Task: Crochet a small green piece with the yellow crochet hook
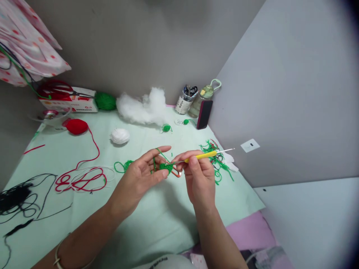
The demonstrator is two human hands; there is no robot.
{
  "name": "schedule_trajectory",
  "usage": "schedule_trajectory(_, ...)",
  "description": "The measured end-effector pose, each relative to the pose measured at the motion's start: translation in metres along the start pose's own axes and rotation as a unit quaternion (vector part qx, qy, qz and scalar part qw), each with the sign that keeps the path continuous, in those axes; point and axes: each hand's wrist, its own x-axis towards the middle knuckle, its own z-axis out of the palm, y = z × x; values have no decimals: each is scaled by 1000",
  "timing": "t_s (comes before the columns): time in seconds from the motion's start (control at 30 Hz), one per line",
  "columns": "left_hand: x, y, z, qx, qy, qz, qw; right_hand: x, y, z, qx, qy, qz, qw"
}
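Between the thumb and fingers of my left hand (143, 170) is a small green crochet piece (166, 168). Green yarn (162, 152) runs from it over my raised left index finger. My right hand (200, 173) grips a crochet hook (202, 156) by its yellow handle. One metal end of the hook reaches the crochet piece; the other points out to the right. An orange object (177, 173), partly hidden, shows just behind the piece. Loose green yarn (123, 166) lies on the table left of my hands.
White stuffing (141, 106), a white yarn ball (120, 136) and a green yarn ball (105, 101) sit toward the back. A phone (204, 114) leans by a bottle (206, 91) and pen cup (185, 101). Red yarn (77, 127) and black yarn (15, 198) lie left, yarn scraps (221, 164) right.
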Motion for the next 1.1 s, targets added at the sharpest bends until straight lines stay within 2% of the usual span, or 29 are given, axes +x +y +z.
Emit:
schedule_trajectory(0.27,-2,2,-3,66,14,33,997,-5,-5,-1,-41,-6,-20,999)
schedule_trajectory(0.57,-2,4,-2,62,8,26,998,-5,-2,4,-18,11,-10,1000)
schedule_trajectory(0.8,-4,8,2,107,15,24,994,-7,-5,2,-73,-20,-57,995)
schedule_trajectory(0.97,-4,7,8,181,66,72,979,-12,-8,-1,-190,-54,-129,972)
schedule_trajectory(1.1,-4,0,9,277,102,167,941,-15,-9,0,-289,-89,-223,927)
